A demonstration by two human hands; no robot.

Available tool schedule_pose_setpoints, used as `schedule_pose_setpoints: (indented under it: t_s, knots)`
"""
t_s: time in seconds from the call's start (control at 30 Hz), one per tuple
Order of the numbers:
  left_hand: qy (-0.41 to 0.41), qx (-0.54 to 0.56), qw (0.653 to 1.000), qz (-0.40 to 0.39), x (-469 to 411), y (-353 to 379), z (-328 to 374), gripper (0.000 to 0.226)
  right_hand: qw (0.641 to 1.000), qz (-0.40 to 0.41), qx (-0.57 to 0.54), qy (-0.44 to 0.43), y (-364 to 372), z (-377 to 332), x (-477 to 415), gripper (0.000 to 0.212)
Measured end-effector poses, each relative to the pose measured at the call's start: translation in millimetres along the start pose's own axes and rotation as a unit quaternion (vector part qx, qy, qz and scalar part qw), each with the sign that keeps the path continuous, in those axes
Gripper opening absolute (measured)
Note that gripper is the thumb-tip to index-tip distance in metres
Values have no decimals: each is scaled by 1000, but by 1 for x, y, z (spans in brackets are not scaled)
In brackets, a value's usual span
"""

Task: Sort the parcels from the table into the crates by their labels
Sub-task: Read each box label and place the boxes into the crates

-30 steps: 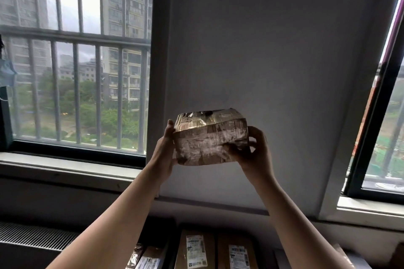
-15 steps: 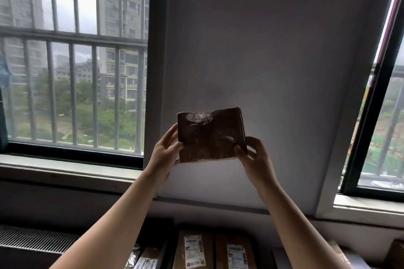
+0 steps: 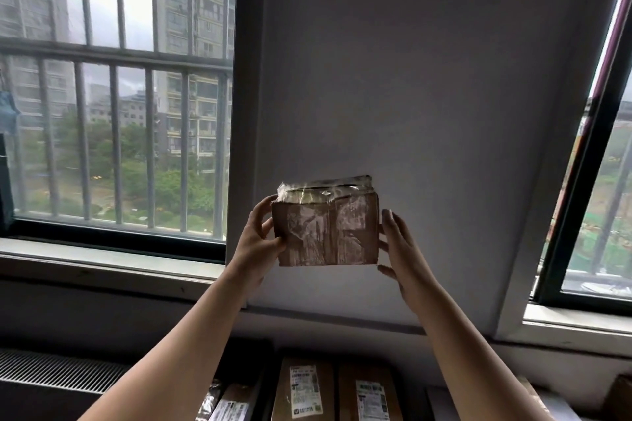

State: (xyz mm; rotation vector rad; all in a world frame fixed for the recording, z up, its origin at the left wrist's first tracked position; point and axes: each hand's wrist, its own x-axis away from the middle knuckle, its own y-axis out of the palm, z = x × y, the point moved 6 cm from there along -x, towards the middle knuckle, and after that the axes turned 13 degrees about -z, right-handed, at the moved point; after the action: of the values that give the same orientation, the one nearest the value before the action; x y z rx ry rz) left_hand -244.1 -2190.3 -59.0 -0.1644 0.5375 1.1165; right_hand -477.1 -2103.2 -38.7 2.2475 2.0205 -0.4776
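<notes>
The small brown cardboard parcel [image 3: 327,232], wrapped in glossy clear tape, is up in the air in front of the plain grey wall [image 3: 427,79], carried by both hands and resting on nothing. The left hand [image 3: 254,243] pinches its left edge, thumb on the near face and fingers curled round behind. The right hand [image 3: 400,249] braces the right edge with fairly straight, spread fingers, more a support than a clasp.

The step in hand looks like a search for the label. The near face shows only tape and torn paper remnants, with no readable print. To do this well, the left pinch should hold firm while the right hand turns the parcel face by face, slowly enough for each side to be read. The tape glares under light from the barred window [image 3: 119,113], so tilting each face away from it should help. The tape is likely slippery, so one hand should never let go before the other has hold.

Below lie two flat brown cardboard parcels with white printed labels [image 3: 302,390]; what carries them is hidden.
</notes>
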Motion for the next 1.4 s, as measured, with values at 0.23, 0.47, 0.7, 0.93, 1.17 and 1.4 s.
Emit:
schedule_pose_setpoints:
  t_s: [0.23,0.47,0.7,0.93,1.17,1.4]
  knots:
    - [7,18,1000,3,-2,-1,12,42,998,-25,-45,42,5,10,1,44]
    - [-48,129,990,24,-1,-6,-7,39,997,-54,18,-51,6,9,5,61]
    - [-32,33,999,22,1,-9,-9,43,994,-98,-54,-18,8,14,12,59]
    - [-9,12,999,-40,10,9,0,39,991,26,-128,16,0,17,15,36]
    - [-4,-17,998,-64,12,16,1,53,984,-9,-105,-143,3,16,18,75]
    - [41,28,997,-63,13,9,4,64,989,-26,-62,-133,6,26,14,117]
